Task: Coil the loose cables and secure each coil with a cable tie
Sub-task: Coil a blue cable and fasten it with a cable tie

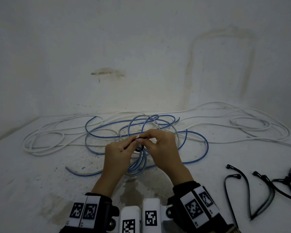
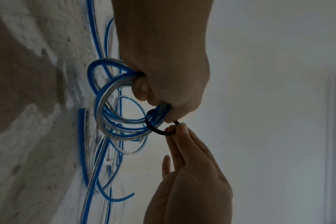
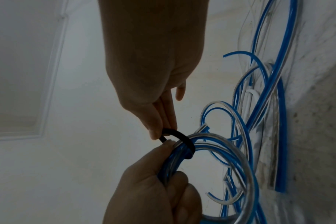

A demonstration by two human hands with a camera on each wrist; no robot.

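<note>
I see right hand [image 1: 161, 148] gripping blue coil [image 1: 138, 165] at table [image 1: 40, 174] centre — bundle kept tight; left hand [image 1: 118, 153] pinching black tie [image 3: 179, 137] looped round it. Spare ties [image 1: 259, 187] at four o'clock.

The head view looks forward and down over the desk [image 1: 40, 174] toward the wall; both wrist views sit close, sharing the black tie [image 2: 157, 128] between the hands.

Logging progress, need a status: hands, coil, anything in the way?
Left hand pinches the black tie by its end. Right hand grips the blue coil, tie looped round it, not yet tight. Nothing in the way; white cable lies loose.
</note>
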